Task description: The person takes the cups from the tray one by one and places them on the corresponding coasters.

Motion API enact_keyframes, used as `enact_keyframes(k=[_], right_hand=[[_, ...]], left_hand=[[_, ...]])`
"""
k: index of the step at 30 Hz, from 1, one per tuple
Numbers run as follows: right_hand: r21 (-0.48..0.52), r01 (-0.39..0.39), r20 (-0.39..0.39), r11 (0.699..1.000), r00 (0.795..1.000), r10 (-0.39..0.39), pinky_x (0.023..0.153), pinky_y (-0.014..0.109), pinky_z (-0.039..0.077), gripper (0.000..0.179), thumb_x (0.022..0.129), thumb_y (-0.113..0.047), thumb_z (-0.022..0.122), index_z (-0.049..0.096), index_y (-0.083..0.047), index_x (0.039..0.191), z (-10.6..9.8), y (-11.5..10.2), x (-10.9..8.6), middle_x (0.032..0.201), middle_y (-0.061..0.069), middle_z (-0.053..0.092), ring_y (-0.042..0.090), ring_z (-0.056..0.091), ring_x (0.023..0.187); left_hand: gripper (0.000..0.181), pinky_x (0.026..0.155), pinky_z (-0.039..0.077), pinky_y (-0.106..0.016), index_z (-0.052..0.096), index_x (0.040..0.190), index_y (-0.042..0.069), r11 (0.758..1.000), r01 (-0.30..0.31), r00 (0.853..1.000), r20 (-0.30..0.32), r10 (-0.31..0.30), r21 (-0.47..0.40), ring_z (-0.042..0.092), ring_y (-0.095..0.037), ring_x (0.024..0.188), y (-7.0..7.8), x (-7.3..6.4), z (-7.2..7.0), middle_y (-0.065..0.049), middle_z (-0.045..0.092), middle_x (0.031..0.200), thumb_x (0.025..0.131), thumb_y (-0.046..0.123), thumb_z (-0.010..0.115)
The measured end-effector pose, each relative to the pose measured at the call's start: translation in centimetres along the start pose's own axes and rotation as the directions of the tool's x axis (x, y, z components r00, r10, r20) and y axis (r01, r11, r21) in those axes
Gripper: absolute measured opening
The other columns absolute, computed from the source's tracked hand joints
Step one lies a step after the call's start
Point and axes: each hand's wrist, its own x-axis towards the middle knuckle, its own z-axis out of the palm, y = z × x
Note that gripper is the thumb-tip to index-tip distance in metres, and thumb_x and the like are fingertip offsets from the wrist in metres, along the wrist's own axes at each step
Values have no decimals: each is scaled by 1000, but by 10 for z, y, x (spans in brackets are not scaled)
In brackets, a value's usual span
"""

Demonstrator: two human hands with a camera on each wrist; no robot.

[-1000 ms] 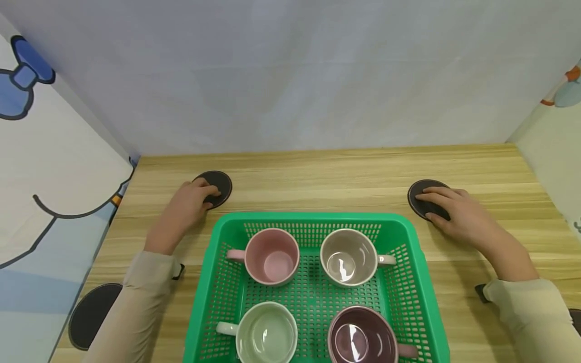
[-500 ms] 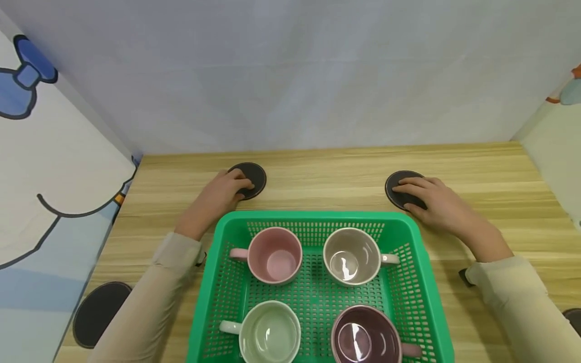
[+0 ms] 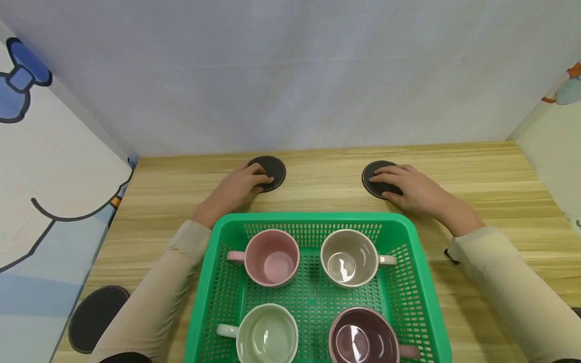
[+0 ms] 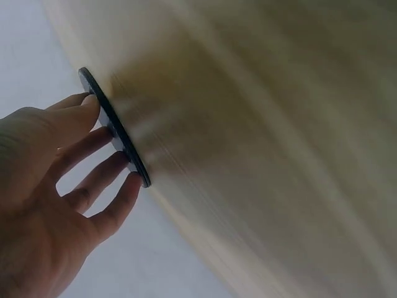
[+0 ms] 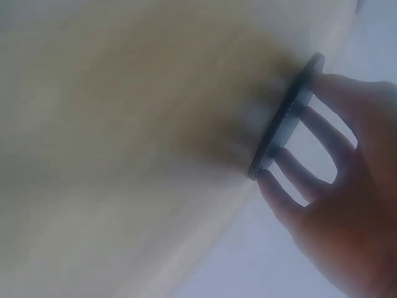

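Note:
Near the back of the table, my left hand touches a round black coaster with its fingertips. The left wrist view shows the thumb and extended fingers set on the flat face of that coaster, which lies against the wood. To the right, my right hand touches a second black coaster the same way. In the right wrist view its spread fingertips press on that coaster's face. Between the coasters runs a strip of bare wood. Both palms stay off the discs.
A green basket stands in front of the hands, holding a pink cup, a beige cup, a pale green cup and a mauve cup. Another black coaster lies at left. Pale cloth hangs behind.
Both hands have slid their coasters inward and slightly back, the left one rightward and the right one leftward, closing the gap between them. The basket and cups have stayed put.

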Motion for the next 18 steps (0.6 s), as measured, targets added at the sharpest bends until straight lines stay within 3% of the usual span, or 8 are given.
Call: enact_keyframes(k=[8,18], right_hand=[[3,17,29,1000,999,-17,117,67,39,42,102,-13,67,62,-11,144,-1,-8,24,153,19,54,53,45,140],[-4,37,53,999,998,-36,121,67,35,44,103,-14,66,60,-10,146,-1,-18,50,155,20,52,50,42,146]], left_hand=[[46,103,54,-59,60,148,17,998,-53,998,25,52,42,54,-46,131,-1,5,6,-20,57,148,104,4,61],[47,120,43,-56,59,149,13,997,-81,995,58,82,-18,49,-39,143,2,9,3,-17,55,152,106,-2,54]])
